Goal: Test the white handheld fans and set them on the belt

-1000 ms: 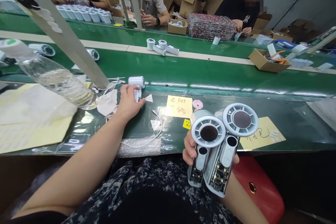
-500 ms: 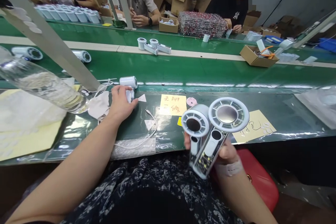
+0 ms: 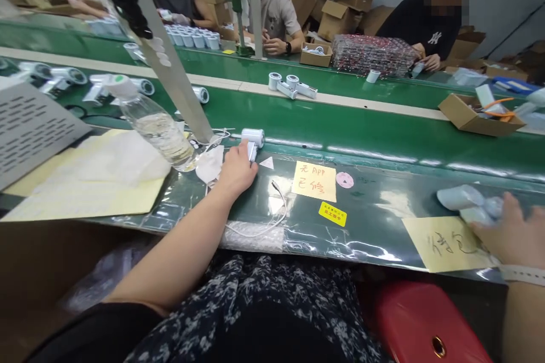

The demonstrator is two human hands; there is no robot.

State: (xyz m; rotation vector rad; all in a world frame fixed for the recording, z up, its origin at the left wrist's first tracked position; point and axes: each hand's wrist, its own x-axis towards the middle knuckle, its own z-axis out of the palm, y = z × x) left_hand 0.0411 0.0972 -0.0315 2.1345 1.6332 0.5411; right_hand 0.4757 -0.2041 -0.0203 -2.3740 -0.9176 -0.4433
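Note:
My left hand (image 3: 238, 169) is closed round the handle of a white handheld fan (image 3: 252, 137) at the table's far edge; its round head points right. At the right, my right hand (image 3: 513, 235), blurred by motion, is wrapped over the handles of pale handheld fans (image 3: 460, 197) low over the tabletop. Their heads face left, and the hand hides part of them. Under that hand lies a yellow note (image 3: 447, 244) with handwriting. A white cable (image 3: 279, 215) curls to the right of my left wrist.
A tilted water bottle (image 3: 162, 133) and a perforated metal box (image 3: 38, 125) are on the left. A slanted post (image 3: 179, 85) rises behind my left hand. More fans (image 3: 285, 85) lie on the green conveyor (image 3: 340, 116). Co-workers sit across; a red bag (image 3: 426, 323) is below right.
My right hand has carried the two handheld fans from in front of me to the right, down near the yellow note. My left hand stays at its fan. The view has turned left.

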